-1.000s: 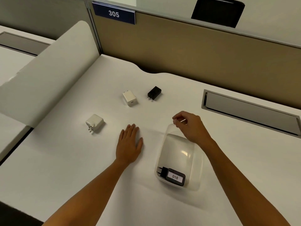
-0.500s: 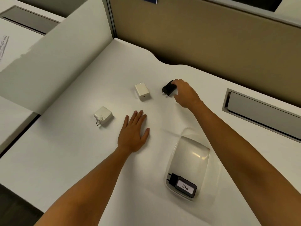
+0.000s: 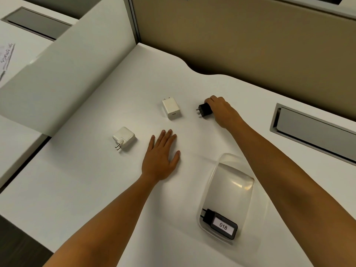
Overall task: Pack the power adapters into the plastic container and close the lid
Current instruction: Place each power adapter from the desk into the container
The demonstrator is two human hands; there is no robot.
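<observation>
My right hand [image 3: 221, 110] is closed around a small black power adapter [image 3: 204, 110] on the white desk, its two pins pointing left. My left hand [image 3: 160, 157] lies flat on the desk, palm down, fingers apart, holding nothing. A white rectangular adapter [image 3: 171, 109] lies to the left of the black one. A white square adapter [image 3: 124, 138] with round pins sits further left. The clear plastic container [image 3: 229, 182] stands open near my right forearm. Inside it, at the near end, lies a black adapter labelled 018 [image 3: 221, 225].
A white side partition [image 3: 63, 74] borders the desk on the left and a tan back panel [image 3: 250, 41] stands behind it. A grey cable hatch [image 3: 312, 130] is recessed at the right. The desk's near edge drops off at the lower left.
My right hand left the container's far rim, reached forward to the black adapter and closed on it. The camera tilted down and closer. My left hand stayed flat.
</observation>
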